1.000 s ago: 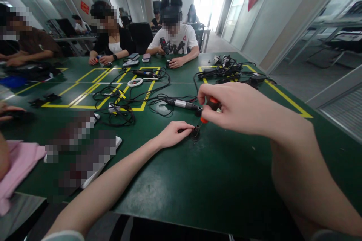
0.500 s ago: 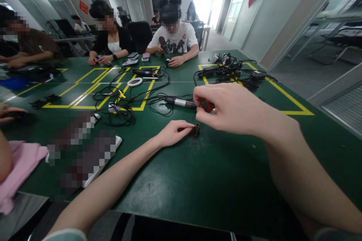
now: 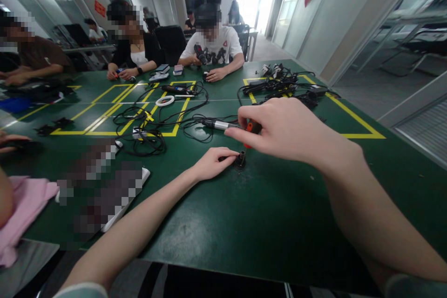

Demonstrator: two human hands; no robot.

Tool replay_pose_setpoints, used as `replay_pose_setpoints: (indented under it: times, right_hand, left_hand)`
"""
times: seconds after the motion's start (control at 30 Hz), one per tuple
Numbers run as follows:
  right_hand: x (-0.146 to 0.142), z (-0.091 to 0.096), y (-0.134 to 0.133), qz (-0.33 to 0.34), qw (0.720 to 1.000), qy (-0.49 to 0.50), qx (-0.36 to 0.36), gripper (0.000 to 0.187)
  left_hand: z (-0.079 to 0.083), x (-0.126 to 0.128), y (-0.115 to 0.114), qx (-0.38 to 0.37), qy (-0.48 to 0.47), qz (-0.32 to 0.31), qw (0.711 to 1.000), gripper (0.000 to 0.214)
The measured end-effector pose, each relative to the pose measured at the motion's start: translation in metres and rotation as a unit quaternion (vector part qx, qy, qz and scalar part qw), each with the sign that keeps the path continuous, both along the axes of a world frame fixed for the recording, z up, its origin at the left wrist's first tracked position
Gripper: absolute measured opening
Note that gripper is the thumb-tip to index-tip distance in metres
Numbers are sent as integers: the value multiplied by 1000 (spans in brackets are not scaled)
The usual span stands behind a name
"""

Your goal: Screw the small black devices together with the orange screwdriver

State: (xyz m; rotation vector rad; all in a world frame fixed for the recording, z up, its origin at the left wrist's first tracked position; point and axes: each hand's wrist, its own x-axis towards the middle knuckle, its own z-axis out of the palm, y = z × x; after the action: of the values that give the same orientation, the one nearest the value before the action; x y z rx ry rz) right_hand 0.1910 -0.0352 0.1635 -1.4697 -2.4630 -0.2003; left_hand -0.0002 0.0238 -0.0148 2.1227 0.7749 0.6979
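A small black round part [image 3: 240, 160] stands on the green table [image 3: 244, 223] in front of me. My left hand [image 3: 212, 164] rests on the table with its fingers pinched against that part's left side. Just above it, my right hand [image 3: 282, 128] is closed round an orange-and-black screwdriver [image 3: 252, 128], whose tip points down at the part. Most of the screwdriver is hidden inside my fingers.
A silver-and-black tool [image 3: 218, 125] with tangled black cables [image 3: 153, 125] lies just beyond my hands. More cables and parts [image 3: 282, 84] sit at the back right. A white device [image 3: 129, 195] and pink cloth [image 3: 21, 209] lie at left. Three seated people work across the table.
My right hand has turned the screwdriver between its fingers and shifted slightly left, over the black part. My left hand has stayed on the part.
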Motion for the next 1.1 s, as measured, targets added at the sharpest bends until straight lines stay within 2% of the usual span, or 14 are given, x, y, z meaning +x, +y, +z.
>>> replay_pose_setpoints:
  times: [0.07,0.13,0.2,0.3,0.33,0.43,0.47,0.57,0.63,0.7,0.83,0.9,0.97,1.1]
  right_hand:
    - [0,0,1,-26,1000,-10,4,40]
    - [2,0,1,-15,1000,4,-10,24]
    - [4,-1,0,27,999,27,-31,14]
    - [4,0,-2,66,996,42,-42,12]
    - [3,0,-2,57,997,38,-37,12]
    - [1,0,-1,2,1000,9,-24,33]
    - [1,0,0,-5,1000,5,-22,33]
    - [3,-2,0,29,999,33,-29,13]
    - [4,-2,-1,65,996,57,-32,16]
    - [3,-2,-2,68,996,59,-27,13]
    - [-1,0,-2,-5,1000,18,-24,32]
    - [1,0,-1,-8,999,14,-29,25]
    - [3,0,-1,18,999,30,-34,12]
    - [3,-1,-3,52,997,52,-37,13]
  left_hand:
    - [1,0,0,2,4,1,1000,29]
    - [2,0,-1,4,7,2,1000,29]
    - [2,0,-1,4,6,2,1000,29]
    - [1,0,0,3,4,1,1000,29]
    - [1,0,0,3,4,1,1000,29]
    - [2,0,-1,4,10,3,1000,30]
    - [2,0,-1,4,12,3,1000,30]
    - [1,0,-1,5,11,6,1000,29]
    - [0,1,0,6,8,6,1000,29]
    - [0,0,0,7,6,2,1000,28]
    - [0,0,0,7,7,0,1000,30]
    - [0,0,0,8,9,3,1000,30]
    - [0,0,0,6,7,4,1000,30]
    - [-1,0,0,5,-2,0,1000,29]
